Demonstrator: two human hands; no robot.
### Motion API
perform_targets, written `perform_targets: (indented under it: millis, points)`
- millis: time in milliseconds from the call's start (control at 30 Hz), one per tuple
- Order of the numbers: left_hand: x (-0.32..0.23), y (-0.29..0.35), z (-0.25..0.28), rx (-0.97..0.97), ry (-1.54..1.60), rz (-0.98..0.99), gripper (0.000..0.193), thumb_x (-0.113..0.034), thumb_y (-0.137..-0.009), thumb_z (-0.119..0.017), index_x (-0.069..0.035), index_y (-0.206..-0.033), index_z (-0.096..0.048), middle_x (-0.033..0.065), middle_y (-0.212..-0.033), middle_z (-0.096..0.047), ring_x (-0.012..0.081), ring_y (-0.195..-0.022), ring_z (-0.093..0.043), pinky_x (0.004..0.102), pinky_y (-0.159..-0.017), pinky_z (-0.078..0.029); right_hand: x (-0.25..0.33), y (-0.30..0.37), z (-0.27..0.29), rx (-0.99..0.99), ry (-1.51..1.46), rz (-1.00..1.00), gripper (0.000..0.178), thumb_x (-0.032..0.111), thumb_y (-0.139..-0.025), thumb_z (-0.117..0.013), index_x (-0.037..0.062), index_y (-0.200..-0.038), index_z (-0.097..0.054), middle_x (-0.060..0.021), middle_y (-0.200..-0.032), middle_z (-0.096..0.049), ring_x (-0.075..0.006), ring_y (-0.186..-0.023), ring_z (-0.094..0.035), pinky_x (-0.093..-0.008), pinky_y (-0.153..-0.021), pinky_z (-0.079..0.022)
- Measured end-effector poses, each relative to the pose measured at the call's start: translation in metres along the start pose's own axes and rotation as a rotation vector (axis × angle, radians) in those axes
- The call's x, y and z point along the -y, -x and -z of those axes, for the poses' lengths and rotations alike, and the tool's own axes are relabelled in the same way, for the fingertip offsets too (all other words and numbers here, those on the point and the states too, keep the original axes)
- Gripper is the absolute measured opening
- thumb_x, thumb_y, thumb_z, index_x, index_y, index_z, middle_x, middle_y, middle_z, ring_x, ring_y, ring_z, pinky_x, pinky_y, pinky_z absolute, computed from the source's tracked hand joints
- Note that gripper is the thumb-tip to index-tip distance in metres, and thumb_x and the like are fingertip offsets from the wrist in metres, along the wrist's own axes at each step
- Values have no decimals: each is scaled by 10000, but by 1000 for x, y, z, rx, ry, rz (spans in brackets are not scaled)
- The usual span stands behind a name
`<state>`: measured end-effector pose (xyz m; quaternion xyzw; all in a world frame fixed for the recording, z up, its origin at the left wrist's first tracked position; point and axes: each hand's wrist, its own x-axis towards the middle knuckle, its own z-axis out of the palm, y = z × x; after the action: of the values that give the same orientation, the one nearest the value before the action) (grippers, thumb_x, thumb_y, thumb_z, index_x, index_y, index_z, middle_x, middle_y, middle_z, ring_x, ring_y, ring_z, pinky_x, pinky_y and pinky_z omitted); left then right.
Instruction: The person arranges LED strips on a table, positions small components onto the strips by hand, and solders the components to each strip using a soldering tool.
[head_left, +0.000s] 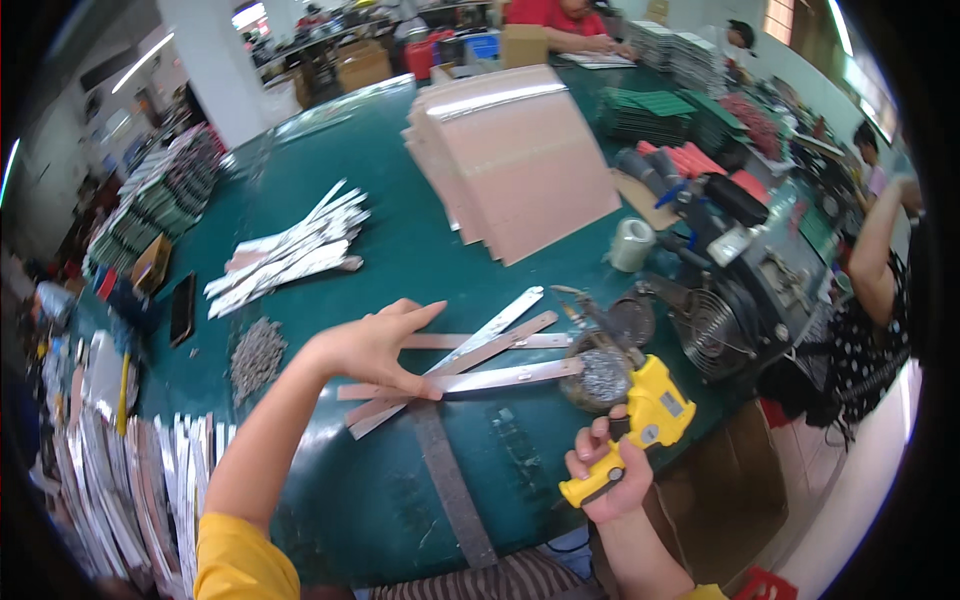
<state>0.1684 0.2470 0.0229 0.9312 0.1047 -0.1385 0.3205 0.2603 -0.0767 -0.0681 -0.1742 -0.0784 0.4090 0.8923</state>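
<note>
My right hand (615, 470) is closed around the handle of a yellow soldering gun (655, 405). The gun's thin metal front end points up and left, above a round dish that holds a silvery wire scrubber (602, 378). Over several crossed flat strips lies my left hand (370, 350), its fingers spread and its thumb pressed on the near ends. The uppermost silvery strip (510, 377) stretches from that thumb to the dish. Below the strips, a dark flat bar (450, 490) runs toward me.
Loose strips (290, 250) are heaped at left, near grey bits (258, 355) and a phone (183, 310). Pinkish boards (530, 160) are stacked at the back. A white roll (632, 243) and a fan (705, 330) stand at right. Other people sit behind and at right.
</note>
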Motion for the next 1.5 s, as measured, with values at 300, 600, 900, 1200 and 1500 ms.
perform_targets:
  millis: [300,600,900,1200,1500]
  points:
    - [-13,-17,-51,-381,-455,-105,379,-124,-741,-712,-25,-1048,-513,189,-948,-550,397,-978,-505,474,-908,-375,-16,-5,0,12,-50,-128,305,106,-911,-576,67,-1198,-480,-85,-1029,-595,-165,-786,-562,-295,-673,-469]
    - [4,-23,-41,-434,-535,-255,342,43,-830,-480,9,-1171,-482,237,-1093,-508,420,-1039,-498,475,-902,-404,-12,-8,1,33,30,-18,388,243,-885,-657,111,-1209,-490,-76,-1020,-596,-106,-763,-576,-271,-646,-474]
    - [-23,71,-31,-238,396,31,208,33,-893,-508,89,-1047,-635,103,-791,-671,119,-692,-642,257,-584,-514,-10,-5,-4,-58,-63,-90,318,125,-907,-606,61,-1198,-494,-82,-1013,-614,-146,-771,-596,-284,-658,-499]
    - [-41,98,-95,-305,286,71,204,-73,-782,-726,-21,-979,-720,125,-851,-722,193,-751,-702,290,-693,-539,4,3,6,0,11,30,368,195,-902,-562,160,-1258,-472,-69,-1049,-578,-185,-824,-556,-321,-635,-446]
    - [-29,111,-95,-513,171,-13,163,-65,-770,-724,-47,-932,-733,123,-797,-703,268,-741,-674,338,-651,-525,-5,1,1,26,79,97,368,214,-940,-556,131,-1278,-436,-64,-1022,-562,-171,-790,-515,-289,-592,-447]
